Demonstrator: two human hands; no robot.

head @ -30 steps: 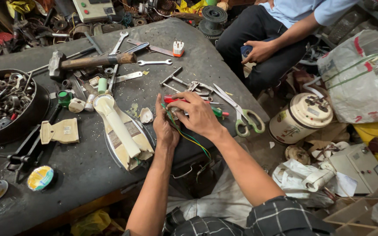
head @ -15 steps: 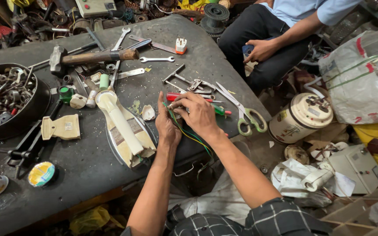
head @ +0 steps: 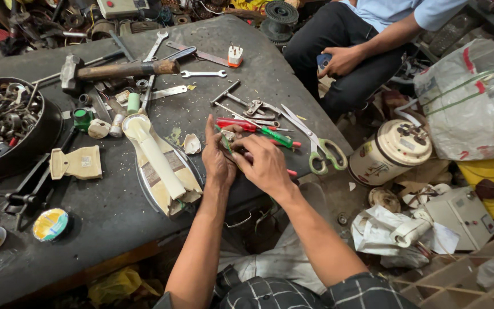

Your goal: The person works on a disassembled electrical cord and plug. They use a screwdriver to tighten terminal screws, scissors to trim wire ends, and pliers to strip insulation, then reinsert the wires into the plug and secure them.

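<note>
two hands close together over a small green-wired part at the bench edge

the left hand (head: 217,163) and the right hand (head: 265,166) meet near the front edge of the dark bench (head: 104,212), both with a closed grip on a small part with green wires (head: 224,141), pinched between the fingers so it stays steady; the part itself is mostly hidden. just beyond lie a red-handled screwdriver (head: 236,123), a green-handled screwdriver (head: 277,137) and green-handled scissors (head: 317,146), within easy reach. to the left an opened clothes iron (head: 158,163) lies flat, its cream handle up. further back sit a hammer (head: 115,70) and a black pan of scrap metal bits (head: 7,123). another person's hand (head: 341,60) rests on a knee beyond the bench
</note>
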